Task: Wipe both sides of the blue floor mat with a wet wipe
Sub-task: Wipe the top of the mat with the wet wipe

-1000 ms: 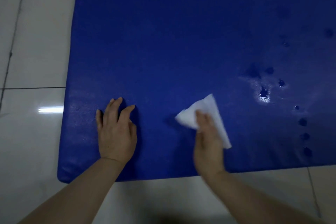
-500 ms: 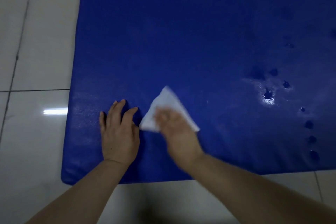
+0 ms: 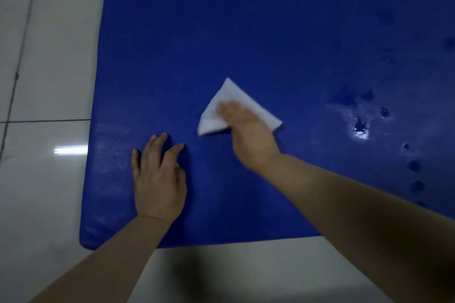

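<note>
Head: right hand (image 3: 248,135) presses wipe (image 3: 236,106) on mat (image 3: 221,32).

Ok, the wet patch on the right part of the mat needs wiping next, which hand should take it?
The right hand. It already presses the wipe flat on the mat and lies nearer the wet patch. The left hand rests flat near the mat's left end, bracing it, and holds nothing.

My left hand (image 3: 158,179) lies flat on the floor mat (image 3: 246,32), left of my right hand (image 3: 248,133), which presses on the wet wipe (image 3: 231,96).
</note>
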